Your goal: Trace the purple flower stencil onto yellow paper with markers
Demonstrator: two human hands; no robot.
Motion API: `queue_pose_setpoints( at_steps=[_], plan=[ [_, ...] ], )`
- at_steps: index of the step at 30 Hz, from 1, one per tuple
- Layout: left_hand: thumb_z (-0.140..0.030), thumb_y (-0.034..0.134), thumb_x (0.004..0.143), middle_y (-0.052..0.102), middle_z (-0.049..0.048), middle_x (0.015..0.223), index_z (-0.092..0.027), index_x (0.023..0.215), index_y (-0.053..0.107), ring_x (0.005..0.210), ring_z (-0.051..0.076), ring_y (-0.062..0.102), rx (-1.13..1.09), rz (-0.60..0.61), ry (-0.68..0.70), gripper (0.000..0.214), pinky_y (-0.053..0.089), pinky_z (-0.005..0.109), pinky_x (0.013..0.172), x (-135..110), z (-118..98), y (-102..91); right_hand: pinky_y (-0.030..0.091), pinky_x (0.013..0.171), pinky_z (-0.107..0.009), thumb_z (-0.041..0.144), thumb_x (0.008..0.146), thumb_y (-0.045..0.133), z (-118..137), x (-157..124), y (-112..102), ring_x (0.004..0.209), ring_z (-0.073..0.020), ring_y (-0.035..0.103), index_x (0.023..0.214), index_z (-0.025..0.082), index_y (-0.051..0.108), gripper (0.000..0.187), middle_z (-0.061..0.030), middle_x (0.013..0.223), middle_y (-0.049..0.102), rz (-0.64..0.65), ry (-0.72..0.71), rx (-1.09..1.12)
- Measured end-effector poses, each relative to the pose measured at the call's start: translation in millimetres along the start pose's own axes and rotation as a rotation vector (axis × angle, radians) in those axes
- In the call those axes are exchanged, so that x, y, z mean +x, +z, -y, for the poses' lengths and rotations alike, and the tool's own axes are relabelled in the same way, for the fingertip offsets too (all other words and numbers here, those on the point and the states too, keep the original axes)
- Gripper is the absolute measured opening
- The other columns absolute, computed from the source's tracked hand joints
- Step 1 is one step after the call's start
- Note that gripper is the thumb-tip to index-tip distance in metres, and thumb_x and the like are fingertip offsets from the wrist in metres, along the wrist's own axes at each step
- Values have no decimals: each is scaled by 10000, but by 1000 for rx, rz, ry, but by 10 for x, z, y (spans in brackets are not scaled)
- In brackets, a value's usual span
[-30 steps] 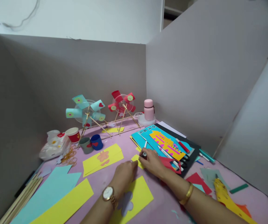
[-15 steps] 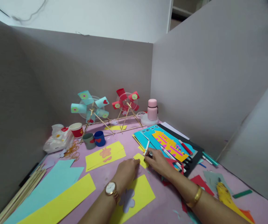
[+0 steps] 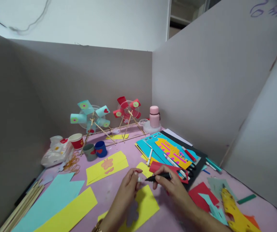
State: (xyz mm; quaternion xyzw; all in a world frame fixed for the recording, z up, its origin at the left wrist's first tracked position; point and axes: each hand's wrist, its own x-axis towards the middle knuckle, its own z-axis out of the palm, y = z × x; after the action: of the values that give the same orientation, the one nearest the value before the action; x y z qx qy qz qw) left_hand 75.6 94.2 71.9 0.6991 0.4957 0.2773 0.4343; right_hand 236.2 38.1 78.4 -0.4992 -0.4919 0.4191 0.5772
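In my right hand [image 3: 170,185] is a black marker [image 3: 162,177], held in a pen grip with its dark tip pointing left. My left hand [image 3: 128,185] is closed, pinching a small white piece [image 3: 139,179] just off the marker's tip; its exact kind is unclear. Beneath my left hand a yellow sheet [image 3: 148,203] lies on the table, with a grey flower cutout [image 3: 132,214] on it, partly covered. Just beyond my hands lie a smaller yellow paper [image 3: 144,169] and a white marker [image 3: 150,157]. Red paper scrap [image 3: 155,166] shows behind my right fingers.
Two paper-and-stick wheels, light blue [image 3: 92,117] and red [image 3: 128,109], stand at the back. Paper cups [image 3: 76,141] and a pink bottle [image 3: 154,117] are near them. A yellow hot glue gun [image 3: 235,209] lies right; wooden sticks [image 3: 22,206] lie left.
My right hand has lifted the black marker off the table area and drawn it nearer. My left hand has risen from the small yellow paper and now pinches a white piece. The view has shifted slightly.
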Motion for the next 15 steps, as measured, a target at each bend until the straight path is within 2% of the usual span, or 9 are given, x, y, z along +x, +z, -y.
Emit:
queue_pose_setpoints(
  at_steps=[3,8,11,13,15],
  plan=[
    [-657,205,879,248,-111,546,-194,1132,461,412,102,298,-200,23,-39,587,245,198,421,-135,2,85,408,706,-312,370,795,606,-3,-78,43,674,-190,574,764,200,522,192,6,619,632,22,10,145],
    [-699,326,823,262,-110,530,-205,1051,501,398,94,250,-335,21,-60,572,217,194,402,-219,-11,156,406,683,-304,320,783,628,6,-127,83,650,-183,575,745,191,550,156,10,609,626,34,-1,191],
    [-699,401,809,414,-67,563,-220,1000,534,452,121,407,-336,-20,-25,533,322,208,418,-275,-33,203,413,639,-283,313,732,666,14,-193,137,597,-163,567,707,193,527,185,23,601,595,39,-22,235],
    [-693,432,811,560,-12,717,-241,965,544,602,155,547,-331,-57,14,491,435,229,513,-344,-46,249,405,581,-256,318,722,678,-13,-247,190,537,-138,535,714,203,505,208,52,565,538,44,-26,335],
    [-684,423,829,619,7,824,-254,932,547,688,176,607,-318,-99,35,458,489,245,593,-424,-41,304,387,529,-235,348,737,674,-78,-286,255,471,-116,499,736,216,482,233,77,533,502,53,-18,471]
  ],
)
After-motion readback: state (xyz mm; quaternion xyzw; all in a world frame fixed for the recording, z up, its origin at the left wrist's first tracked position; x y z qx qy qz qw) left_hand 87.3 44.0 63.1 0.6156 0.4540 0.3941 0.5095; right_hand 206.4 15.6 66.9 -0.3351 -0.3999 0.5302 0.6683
